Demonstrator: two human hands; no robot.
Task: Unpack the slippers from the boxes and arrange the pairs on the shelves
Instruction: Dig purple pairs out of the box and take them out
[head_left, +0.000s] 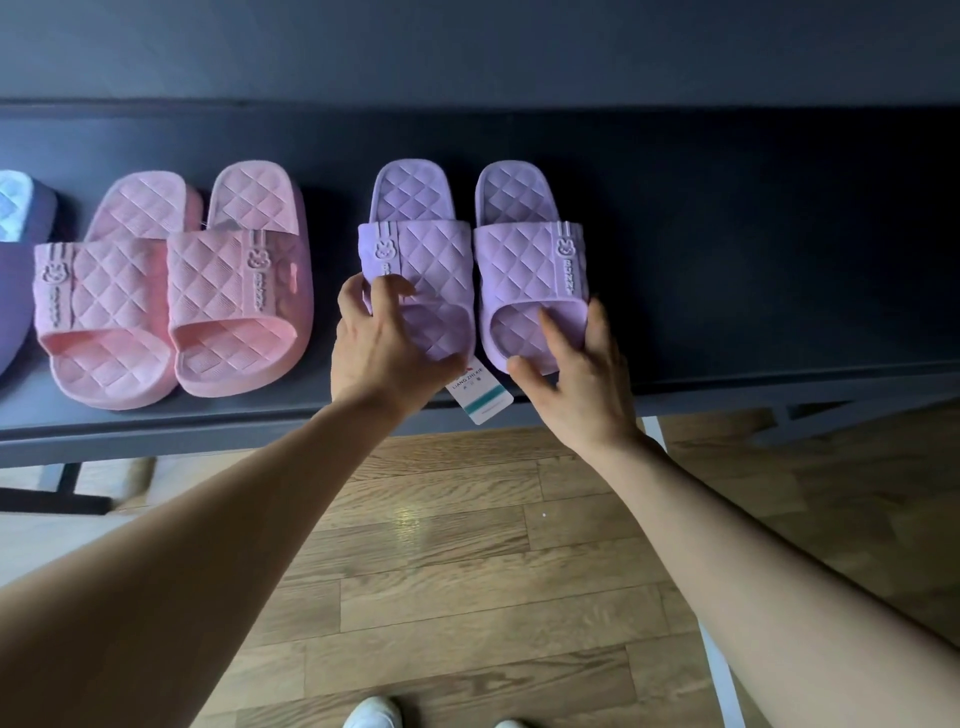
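Two purple quilted slippers lie side by side on the dark shelf (727, 291), toes toward me. My left hand (387, 348) grips the toe end of the left purple slipper (421, 249), thumb on its strap. My right hand (576, 374) holds the toe of the right purple slipper (524, 254), fingers spread over its front. A white paper tag (480, 397) hangs between the two over the shelf edge. A pink pair (171, 291) of the same design sits to the left on the same shelf.
At the far left edge lies part of a dark purple slipper (15, 270) with a pale insole. The shelf stretches bare to the right of the purple pair. Below are the wooden floor (467, 545), a shelf leg (67, 478) and my white shoes (374, 714).
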